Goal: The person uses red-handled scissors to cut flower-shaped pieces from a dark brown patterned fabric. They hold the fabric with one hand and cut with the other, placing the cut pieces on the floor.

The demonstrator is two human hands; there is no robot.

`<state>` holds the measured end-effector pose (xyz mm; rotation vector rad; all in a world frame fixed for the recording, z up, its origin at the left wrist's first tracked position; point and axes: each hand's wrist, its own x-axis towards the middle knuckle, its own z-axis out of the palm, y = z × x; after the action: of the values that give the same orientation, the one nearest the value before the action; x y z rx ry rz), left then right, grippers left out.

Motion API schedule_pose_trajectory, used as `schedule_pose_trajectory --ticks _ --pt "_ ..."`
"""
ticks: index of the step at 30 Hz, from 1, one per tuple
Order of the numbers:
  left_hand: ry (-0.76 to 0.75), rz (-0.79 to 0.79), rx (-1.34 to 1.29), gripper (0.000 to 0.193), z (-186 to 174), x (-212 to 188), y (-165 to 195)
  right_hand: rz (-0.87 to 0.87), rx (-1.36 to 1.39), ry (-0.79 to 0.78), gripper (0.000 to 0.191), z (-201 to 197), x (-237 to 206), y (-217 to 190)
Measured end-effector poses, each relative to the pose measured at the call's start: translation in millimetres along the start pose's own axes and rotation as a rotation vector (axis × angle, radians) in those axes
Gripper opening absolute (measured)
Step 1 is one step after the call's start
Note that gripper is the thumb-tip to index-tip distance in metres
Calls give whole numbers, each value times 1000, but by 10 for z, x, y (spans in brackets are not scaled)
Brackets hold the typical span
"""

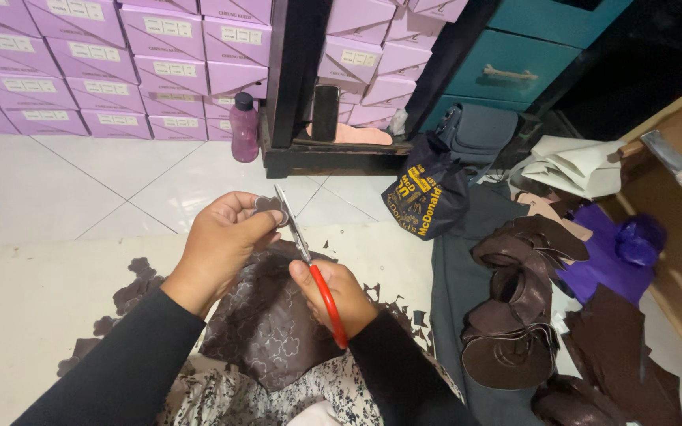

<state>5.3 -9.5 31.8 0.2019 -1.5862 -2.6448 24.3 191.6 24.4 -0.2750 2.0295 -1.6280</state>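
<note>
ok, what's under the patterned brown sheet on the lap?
The brown sheet lies over a floral garment, which shows at its lower edge. Brown offcuts lie on the cream mat beside it. What the sheet covers beneath its middle is hidden.

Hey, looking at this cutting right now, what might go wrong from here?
The left hand pinches a small flower-shaped piece right beside the blades of the red-handled scissors in the right hand, so its fingers may get nicked. The piece is tiny, so it might slip and be cut unevenly. Scraps litter the floor, so a finished piece may get lost among them.
</note>
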Motion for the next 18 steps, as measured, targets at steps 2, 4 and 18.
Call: schedule_pose_trajectory --ticks 2,4,18 --pt "6 -5 7 16 -19 -10 7 -18 -54 13 51 6 6 8" --pt "-13 -8 31 16 -37 13 23 -27 -72 4 51 -9 31 13" --pt "-95 -84 0 24 -191 37 -25 -79 -50 -52 44 30 87 98"
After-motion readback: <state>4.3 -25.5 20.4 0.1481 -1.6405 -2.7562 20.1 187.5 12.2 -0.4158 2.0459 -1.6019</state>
